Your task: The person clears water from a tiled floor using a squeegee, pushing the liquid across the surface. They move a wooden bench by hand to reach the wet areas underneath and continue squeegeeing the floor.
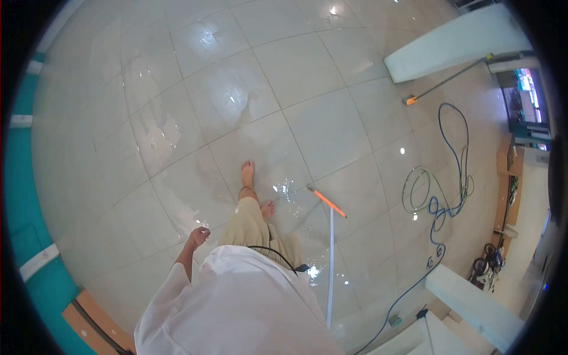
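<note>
My left hand (201, 236) hangs beside my body over the wet floor, its fingers loosely curled with nothing visible in them. My right hand is out of sight, hidden by my body or beyond the frame. To the right of my legs, a floor squeegee with an orange head (328, 202) rests on the tiles. Its long white pole (331, 266) runs back along my right side, and its near end is not clearly seen. My bare foot (248, 174) is forward on the tiles.
A blue hose (438, 241) and a green hose (420, 168) lie coiled on the right. Beyond them an orange-headed floor tool (409, 100) lies near a white pillar (455, 44). Another pillar (467, 302) stands lower right. A teal wall (18, 177) borders the left. Wet patches shine on the tiles.
</note>
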Demonstrator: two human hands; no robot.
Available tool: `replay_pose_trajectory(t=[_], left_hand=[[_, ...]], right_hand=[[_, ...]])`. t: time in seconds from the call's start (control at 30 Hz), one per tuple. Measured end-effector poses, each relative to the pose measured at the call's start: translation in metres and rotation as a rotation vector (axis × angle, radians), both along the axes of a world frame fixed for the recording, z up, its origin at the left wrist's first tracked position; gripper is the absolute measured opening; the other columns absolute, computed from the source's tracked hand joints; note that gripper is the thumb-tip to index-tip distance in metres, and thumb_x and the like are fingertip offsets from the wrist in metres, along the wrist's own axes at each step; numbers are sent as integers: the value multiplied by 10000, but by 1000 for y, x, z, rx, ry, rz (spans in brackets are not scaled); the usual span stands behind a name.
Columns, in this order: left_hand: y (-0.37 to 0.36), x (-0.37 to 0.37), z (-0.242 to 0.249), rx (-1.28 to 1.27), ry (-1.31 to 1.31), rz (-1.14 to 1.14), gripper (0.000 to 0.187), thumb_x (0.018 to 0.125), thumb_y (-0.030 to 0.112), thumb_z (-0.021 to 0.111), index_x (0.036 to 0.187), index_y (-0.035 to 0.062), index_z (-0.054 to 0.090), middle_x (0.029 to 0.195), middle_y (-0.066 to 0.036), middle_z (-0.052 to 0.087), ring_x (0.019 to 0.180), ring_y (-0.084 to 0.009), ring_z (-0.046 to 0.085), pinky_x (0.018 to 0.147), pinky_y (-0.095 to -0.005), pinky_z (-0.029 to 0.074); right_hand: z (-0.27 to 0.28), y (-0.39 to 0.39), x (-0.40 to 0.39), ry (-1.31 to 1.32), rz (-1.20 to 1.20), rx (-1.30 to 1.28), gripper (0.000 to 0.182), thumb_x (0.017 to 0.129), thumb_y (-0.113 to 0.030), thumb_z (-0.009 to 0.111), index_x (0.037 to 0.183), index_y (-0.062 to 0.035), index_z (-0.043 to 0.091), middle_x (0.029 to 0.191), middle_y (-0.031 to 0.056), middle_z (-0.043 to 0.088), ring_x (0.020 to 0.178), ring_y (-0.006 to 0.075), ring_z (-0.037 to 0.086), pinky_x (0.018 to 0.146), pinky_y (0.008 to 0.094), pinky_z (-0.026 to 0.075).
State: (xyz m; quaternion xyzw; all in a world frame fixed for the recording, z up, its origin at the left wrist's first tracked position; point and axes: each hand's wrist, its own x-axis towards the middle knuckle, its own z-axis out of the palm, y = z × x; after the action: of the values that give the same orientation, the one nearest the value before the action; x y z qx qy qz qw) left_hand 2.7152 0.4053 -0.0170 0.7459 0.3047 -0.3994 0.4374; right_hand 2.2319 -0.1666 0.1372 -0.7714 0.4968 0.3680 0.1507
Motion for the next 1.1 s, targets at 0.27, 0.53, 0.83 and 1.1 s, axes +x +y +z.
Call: replay_pose_trajectory(t=[0.27,0.53,0.83,1.1], left_hand=[[46,22,35,22,34,194,221,776,181,521,920,16,550,765,-64,565,672,-131,528,589,-251,436],[101,23,102,124,-119,508,224,790,191,514,956,45,545,754,-50,560,664,-118,520,570,-234,418],[40,-145,68,62,86,577,200,773,174,529,907,28,560,738,-63,573,642,-130,539,564,-251,445],[0,-233,27,-49,97,378,200,730,122,518,874,-8,568,694,-57,562,627,-141,519,557,-262,432]], right_hand=[[-112,33,443,-528,152,170,418,848,-365,383,613,-28,463,472,54,423,456,157,431,434,329,348],[-154,77,964,-546,310,197,525,835,-447,343,520,-44,462,400,55,430,326,187,428,346,329,356],[-150,78,852,-379,503,-2,613,800,-497,301,972,42,539,957,268,529,957,391,490,825,422,390],[-126,34,422,-208,335,36,609,810,-516,302,897,42,530,874,275,541,856,410,516,727,456,417]])
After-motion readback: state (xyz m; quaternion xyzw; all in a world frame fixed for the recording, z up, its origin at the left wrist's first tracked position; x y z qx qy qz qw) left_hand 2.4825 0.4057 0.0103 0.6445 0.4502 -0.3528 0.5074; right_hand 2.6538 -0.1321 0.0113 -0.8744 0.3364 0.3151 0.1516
